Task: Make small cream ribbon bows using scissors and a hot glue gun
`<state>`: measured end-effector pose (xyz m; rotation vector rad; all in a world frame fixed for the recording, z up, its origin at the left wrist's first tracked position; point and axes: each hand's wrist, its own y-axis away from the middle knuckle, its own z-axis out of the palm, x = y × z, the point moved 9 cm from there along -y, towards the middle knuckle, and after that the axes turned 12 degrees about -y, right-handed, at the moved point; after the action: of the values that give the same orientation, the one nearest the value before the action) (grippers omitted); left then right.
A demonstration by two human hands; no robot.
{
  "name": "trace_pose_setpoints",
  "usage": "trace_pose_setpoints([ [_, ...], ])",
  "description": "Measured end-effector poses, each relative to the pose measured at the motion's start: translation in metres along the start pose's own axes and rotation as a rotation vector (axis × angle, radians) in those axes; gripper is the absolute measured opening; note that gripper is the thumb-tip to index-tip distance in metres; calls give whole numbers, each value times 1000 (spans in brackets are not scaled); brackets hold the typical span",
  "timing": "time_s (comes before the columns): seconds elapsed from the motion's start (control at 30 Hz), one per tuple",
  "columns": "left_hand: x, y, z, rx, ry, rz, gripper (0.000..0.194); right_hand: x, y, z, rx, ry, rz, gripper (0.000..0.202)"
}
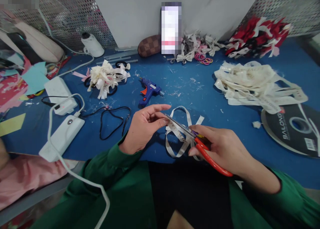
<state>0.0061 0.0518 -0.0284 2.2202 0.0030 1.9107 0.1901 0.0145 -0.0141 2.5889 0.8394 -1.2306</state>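
My right hand (222,149) is wrapped round red-handled scissors (213,162), whose blades point up and left towards my left fingertips. My left hand (142,130) is closed in a pinch, thumb against fingers, at the end of a white printed ribbon (178,133) beside the blade tips. Loops of narrow white ribbon (172,152) hang or lie below and behind the blades. Whether the blades are fully together is hard to make out. Just beyond my left hand lies a blue glue gun (150,90).
A pile of cream ribbon strips (250,84) and a black ribbon spool (277,132) lie on the right. At left are a bunch of ribbon bows (103,77), white power strips (62,137) and cables. A phone (171,29) stands at the back.
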Motion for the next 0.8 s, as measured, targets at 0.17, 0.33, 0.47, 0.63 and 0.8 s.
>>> trace_pose_setpoints([
  [0.17,-7,-5,-7,78,-4,-6,29,20,1,-17,90,37,124,51],
  [0.33,-11,-11,-12,141,0,11,27,57,3,-52,281,344,399,59],
  [0.47,-12,-15,-13,155,-11,40,26,77,1,-66,321,521,522,65],
  [0.63,-12,-20,-14,173,-45,65,25,90,-1,-67,311,567,541,65],
  [0.8,-14,-23,-12,175,-52,49,24,96,-2,-69,331,629,542,61],
])
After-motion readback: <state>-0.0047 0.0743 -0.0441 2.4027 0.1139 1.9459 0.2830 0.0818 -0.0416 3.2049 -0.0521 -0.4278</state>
